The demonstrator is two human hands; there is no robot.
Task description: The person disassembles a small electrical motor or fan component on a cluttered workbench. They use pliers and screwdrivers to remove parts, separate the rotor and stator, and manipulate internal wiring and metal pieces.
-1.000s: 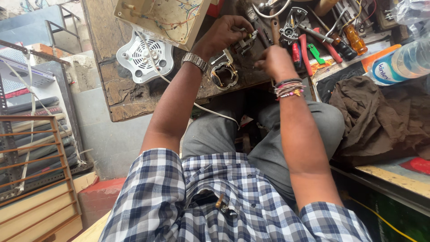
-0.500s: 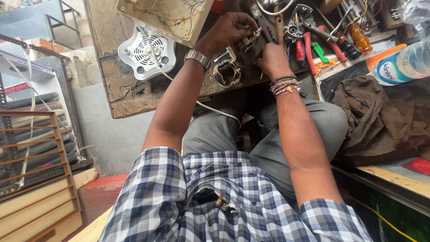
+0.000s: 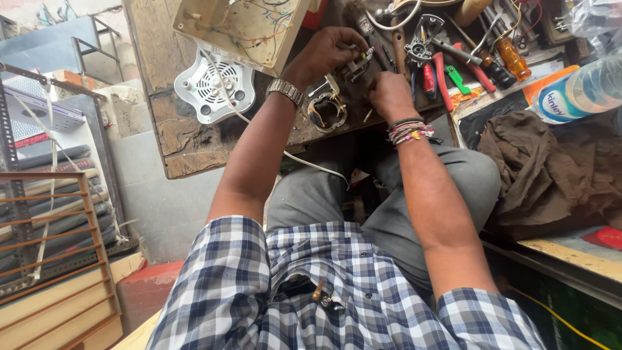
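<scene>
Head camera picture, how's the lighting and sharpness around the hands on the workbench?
Head view: soft, even daylight, no harsh glare; left hand and right hand fairly sharp over the dark, shadowed workbench; wide-lens distortion bends the edges; plastic bottle bright but readable.

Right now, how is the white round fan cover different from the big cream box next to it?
The white fan cover is roundish with a slotted grille in the middle; the cream box is squarish with straight edges. The fan cover lies flat on the wooden bench, while the cream box sits tilted, partly over it. The cream box shows thin coloured wires across its face; the fan cover shows none. Both are pale plastic and lie left of the left hand.
</scene>
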